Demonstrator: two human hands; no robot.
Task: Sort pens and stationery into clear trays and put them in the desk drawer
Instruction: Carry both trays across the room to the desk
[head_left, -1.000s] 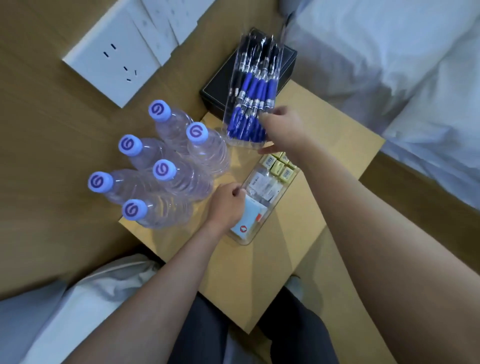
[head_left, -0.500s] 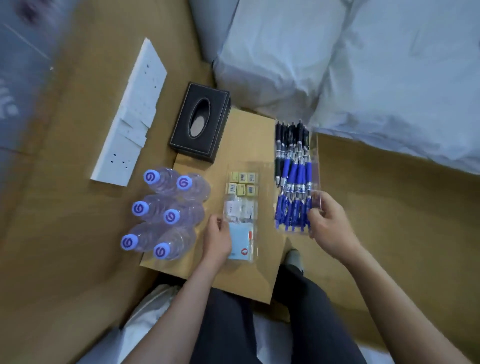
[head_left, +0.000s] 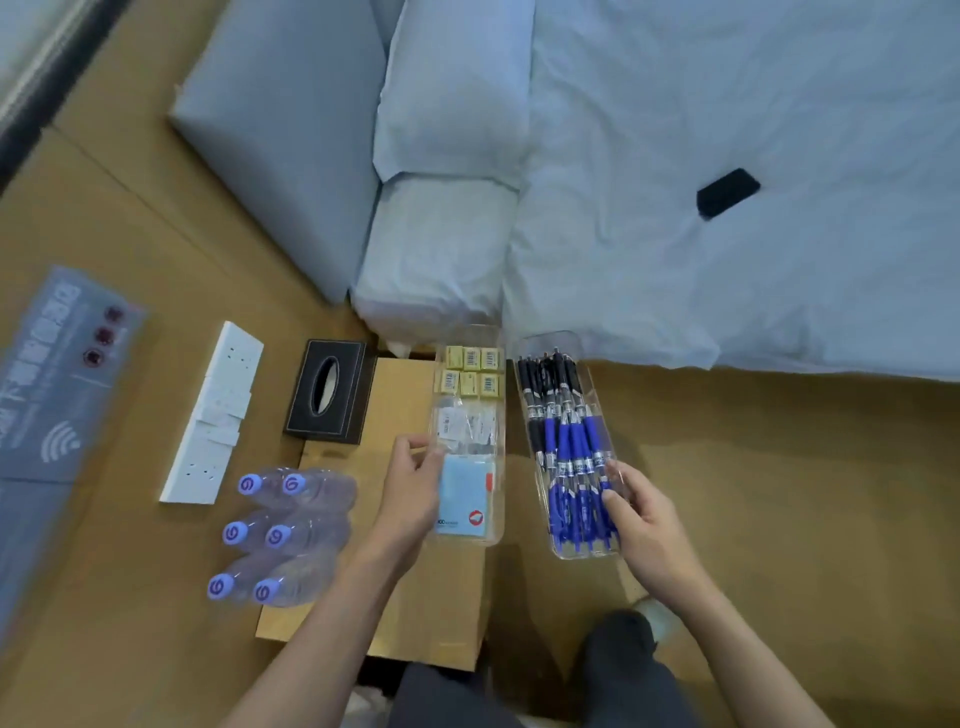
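Note:
Two long clear trays are held above the small wooden table (head_left: 400, 613). The left tray (head_left: 498, 535) holds several yellow boxes at its far end, small white packets in the middle and a light blue pad near me. My left hand (head_left: 410, 493) grips its left side. The right tray (head_left: 571, 555) is packed with several blue and black pens (head_left: 566, 447). Its near right edge is gripped by my right hand (head_left: 641, 525), thumb over the rim. This tray hangs past the table's right edge, over the floor.
Several capped water bottles (head_left: 283, 530) stand at the table's left. A black tissue box (head_left: 330, 392) sits at the far left corner, with a white socket strip (head_left: 215, 415) beyond. A bed with white sheets and a black phone (head_left: 727, 192) lies ahead.
Both trays now ride higher and further right; the small-items tray has come up off the table in my left hand. The view has tilted up toward the bed.

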